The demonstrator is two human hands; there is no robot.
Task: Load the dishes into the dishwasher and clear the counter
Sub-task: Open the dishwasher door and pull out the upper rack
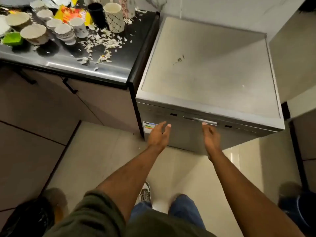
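**Both hands out at the shut dishwasher door**

We start at far left, up on the dark counter (95,65), and it is crowded: a green container (12,39) at the edge, then a cluster of paper cups (51,29) standing open side up, some stacked. Behind them we see a yellow and red wrapper (71,14), a black cup (96,13) and a tall patterned cup (114,17) just beside it. White scraps (102,41) lie scattered across the counter toward its front edge. Below, we catch the cabinet doors with a black handle (70,86).

Moving right, we meet the dishwasher (210,65), standing right against the end of the counter, its flat top bare but for a small dark smudge. The door is closed. A label (150,126) sits at the door's upper left corner.

Now the left hand (158,135): we see it stretched forward in front of the door near that label, fingers straight and spread, holding nothing. Whether it touches the door, we cannot tell. Then the right hand (211,135), also open and empty, fingers extended, fingertips right at the door handle (200,119) recess.

Down at the bottom we see a green sleeve, blue jeans and a shoe (145,194) on the pale tiled floor (106,151).
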